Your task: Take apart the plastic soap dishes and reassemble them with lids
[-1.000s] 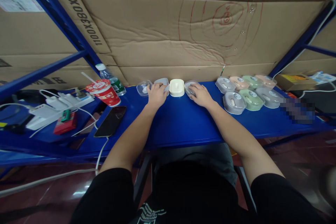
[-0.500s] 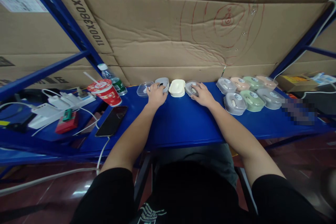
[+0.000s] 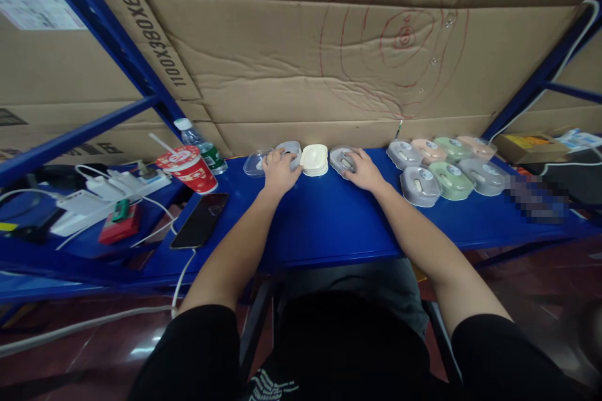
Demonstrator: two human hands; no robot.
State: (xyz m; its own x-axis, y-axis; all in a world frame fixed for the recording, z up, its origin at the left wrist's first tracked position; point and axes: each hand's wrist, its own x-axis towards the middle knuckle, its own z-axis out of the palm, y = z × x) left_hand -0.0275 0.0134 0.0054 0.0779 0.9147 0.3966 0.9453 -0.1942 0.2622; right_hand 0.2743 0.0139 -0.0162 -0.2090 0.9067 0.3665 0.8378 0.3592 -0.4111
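My left hand point(image 3: 279, 170) rests at the back of the blue shelf point(image 3: 329, 219), its fingers curled on a grey plastic case point(image 3: 291, 151). A clear lid point(image 3: 255, 161) lies just to its left. A cream case point(image 3: 315, 159) sits between my hands, untouched. My right hand point(image 3: 362, 170) lies on another grey case point(image 3: 342, 159), fingers closed over its right side.
Several closed cases in grey, green and pink point(image 3: 439, 166) are grouped at the right. A red paper cup with a straw point(image 3: 188, 167), a water bottle point(image 3: 201, 144), a phone on a cable point(image 3: 200, 219) and power strips point(image 3: 113, 191) lie at the left. Cardboard point(image 3: 329, 56) backs the shelf.
Both hands stay on the grey cases with only slight finger shifts. The right hand has slid a little off the case, showing more of its top.
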